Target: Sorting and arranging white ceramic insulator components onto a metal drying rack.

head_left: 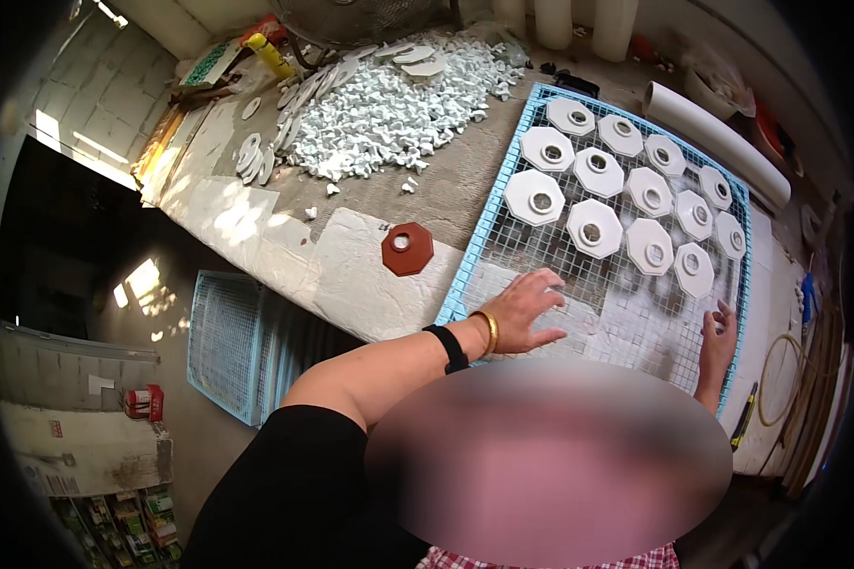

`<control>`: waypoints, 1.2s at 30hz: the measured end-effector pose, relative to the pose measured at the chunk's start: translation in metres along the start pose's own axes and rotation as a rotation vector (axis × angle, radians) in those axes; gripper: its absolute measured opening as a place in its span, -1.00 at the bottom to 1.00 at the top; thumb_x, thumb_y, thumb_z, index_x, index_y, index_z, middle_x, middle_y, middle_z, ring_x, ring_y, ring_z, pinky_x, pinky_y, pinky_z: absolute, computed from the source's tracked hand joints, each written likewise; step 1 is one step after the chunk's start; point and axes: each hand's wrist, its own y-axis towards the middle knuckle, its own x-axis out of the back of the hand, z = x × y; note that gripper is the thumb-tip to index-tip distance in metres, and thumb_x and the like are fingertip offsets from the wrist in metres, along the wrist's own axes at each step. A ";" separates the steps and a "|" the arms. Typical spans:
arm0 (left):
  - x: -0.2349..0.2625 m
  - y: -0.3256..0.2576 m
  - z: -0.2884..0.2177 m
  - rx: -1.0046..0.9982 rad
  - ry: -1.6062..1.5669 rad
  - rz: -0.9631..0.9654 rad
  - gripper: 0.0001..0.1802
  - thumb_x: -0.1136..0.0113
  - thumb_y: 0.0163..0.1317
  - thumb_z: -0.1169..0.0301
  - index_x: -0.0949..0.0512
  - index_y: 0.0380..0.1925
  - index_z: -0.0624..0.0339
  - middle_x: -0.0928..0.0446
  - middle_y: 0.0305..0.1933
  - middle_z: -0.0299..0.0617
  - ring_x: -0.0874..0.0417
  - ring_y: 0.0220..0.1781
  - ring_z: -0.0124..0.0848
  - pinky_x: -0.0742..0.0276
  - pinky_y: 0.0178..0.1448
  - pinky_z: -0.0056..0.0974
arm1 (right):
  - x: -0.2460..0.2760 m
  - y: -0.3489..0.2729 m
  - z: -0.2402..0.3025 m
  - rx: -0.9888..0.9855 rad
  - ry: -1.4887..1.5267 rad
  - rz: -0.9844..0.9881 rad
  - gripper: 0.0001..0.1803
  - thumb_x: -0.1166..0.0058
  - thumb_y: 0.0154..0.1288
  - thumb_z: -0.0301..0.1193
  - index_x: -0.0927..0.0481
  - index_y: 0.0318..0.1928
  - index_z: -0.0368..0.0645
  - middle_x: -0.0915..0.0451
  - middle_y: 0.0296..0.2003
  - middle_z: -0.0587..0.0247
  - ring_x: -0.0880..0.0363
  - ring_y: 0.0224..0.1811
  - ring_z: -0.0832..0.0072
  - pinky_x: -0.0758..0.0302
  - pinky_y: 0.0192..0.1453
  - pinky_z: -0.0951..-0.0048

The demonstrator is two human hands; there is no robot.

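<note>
My left hand (527,313) is over the near left part of a blue-framed wire mesh tray (489,213). Its fingers are spread and hold nothing. At the tray's right side, my right hand (719,343) is raised with fingers apart and nothing visible in it. Several white octagonal pieces (595,229), each with a round raised centre, lie in rows over the far half of the mesh. Left of the tray, a reddish-brown octagonal piece (419,258) with a pale round centre lies on a white sheet (346,275), apart from both hands.
A large heap of small white pieces (380,119) covers the far left of the table, with flat white plates (256,156) beside it. Behind stands a fan (351,19). A white roll (716,142) lies beyond the tray. More blue mesh trays (226,341) stand low at left.
</note>
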 end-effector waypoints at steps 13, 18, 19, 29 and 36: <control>0.243 -0.152 0.145 -0.104 -0.232 -0.151 -0.62 -0.35 0.17 0.28 -0.46 -0.09 0.18 -0.45 0.06 -0.03 -0.44 0.19 -0.04 -0.35 0.32 -0.07 | -0.171 -0.215 0.214 -0.014 0.092 0.193 -0.70 -0.09 0.38 -0.56 -0.56 0.11 -0.21 -0.47 -0.31 0.42 -0.40 -0.33 0.70 -0.41 -0.23 0.64; 0.342 -0.248 0.246 0.292 0.128 -0.372 -0.57 -0.37 0.18 0.26 -0.47 -0.01 0.17 -0.40 0.19 -0.01 -0.41 0.28 -0.06 -0.35 0.38 -0.10 | -0.238 -0.263 0.297 0.062 -0.130 0.270 -0.65 -0.21 0.26 -0.56 -0.55 0.07 -0.22 -0.49 -0.12 0.22 -0.48 -0.20 0.46 -0.44 -0.13 0.49; 0.353 -0.268 0.260 0.359 0.246 -0.437 -0.53 -0.38 0.17 0.25 -0.46 0.02 0.17 -0.37 0.22 0.01 -0.38 0.31 -0.05 -0.32 0.40 -0.09 | -0.247 -0.269 0.301 0.183 -0.173 0.248 -0.64 -0.22 0.24 -0.54 -0.54 0.05 -0.22 -0.48 -0.09 0.16 -0.47 -0.13 0.34 -0.43 -0.06 0.41; 0.456 -0.411 0.365 0.896 0.471 -0.634 -0.13 -0.43 0.05 0.21 -0.20 0.32 0.15 0.01 0.46 0.21 -0.04 0.48 0.15 -0.02 0.52 0.08 | -0.280 -0.294 0.310 0.310 -0.348 0.123 -0.65 -0.18 0.29 -0.46 -0.47 0.06 -0.21 -0.45 -0.03 0.03 -0.41 0.12 0.04 -0.34 0.24 0.13; 0.599 -0.438 0.529 0.833 0.624 -0.443 0.18 -0.54 -0.15 0.03 -0.07 0.45 -0.02 0.19 0.57 0.09 0.16 0.58 0.08 0.10 0.57 0.10 | -0.331 -0.304 0.343 0.177 -0.409 0.150 -0.65 -0.10 0.37 -0.43 -0.45 0.12 -0.23 -0.46 0.07 0.03 -0.43 0.16 0.11 -0.36 0.25 0.20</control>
